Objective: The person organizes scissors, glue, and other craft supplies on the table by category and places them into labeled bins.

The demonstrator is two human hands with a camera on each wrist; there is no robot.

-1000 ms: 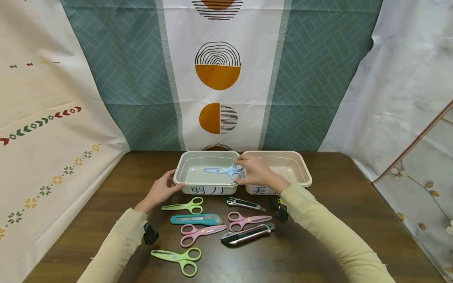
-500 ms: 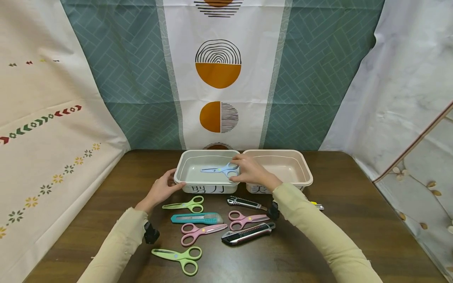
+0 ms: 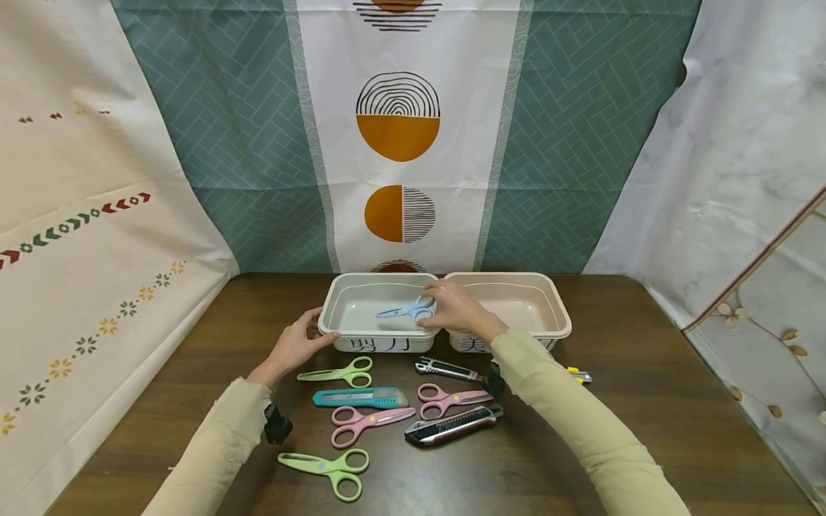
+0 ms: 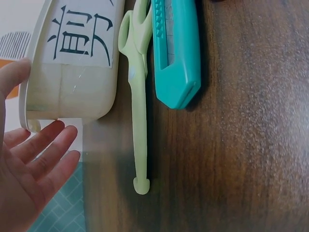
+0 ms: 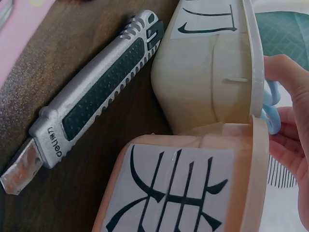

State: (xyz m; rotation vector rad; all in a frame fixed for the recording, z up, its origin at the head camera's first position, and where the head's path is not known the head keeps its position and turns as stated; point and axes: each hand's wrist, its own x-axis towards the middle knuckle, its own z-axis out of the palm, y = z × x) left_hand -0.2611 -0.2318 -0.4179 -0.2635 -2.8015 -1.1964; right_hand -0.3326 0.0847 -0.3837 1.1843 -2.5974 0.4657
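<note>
Blue scissors [image 3: 400, 311] hang over the inside of the grey-white bin [image 3: 377, 334], blades pointing left. My right hand [image 3: 459, 309] pinches them by the finger loops; in the right wrist view a bit of blue loop [image 5: 272, 121] shows between thumb and fingers. At the bin's left end rests my left hand [image 3: 295, 348], thumb touching the rim and fingers fairly straight beside it [image 4: 36, 166]. Green scissors [image 3: 338, 373] and a teal box cutter [image 3: 358, 398] lie in front of that bin. The blade tips' contact with the bin floor is hard to tell.
A beige bin [image 3: 560, 324] stands to the right, its label partly hidden. On the table lie pink scissors [image 3: 369, 424], more pink scissors [image 3: 448, 398], green scissors [image 3: 328, 468], a silver box cutter [image 3: 448, 368], a black box cutter [image 3: 452, 426] and a yellow-and-silver item [image 3: 579, 375] by the right sleeve.
My right hand has moved slightly left with the blue scissors, bringing them further over the grey-white bin; their blades have since shifted a little. The left hand stays at the bin's end.
</note>
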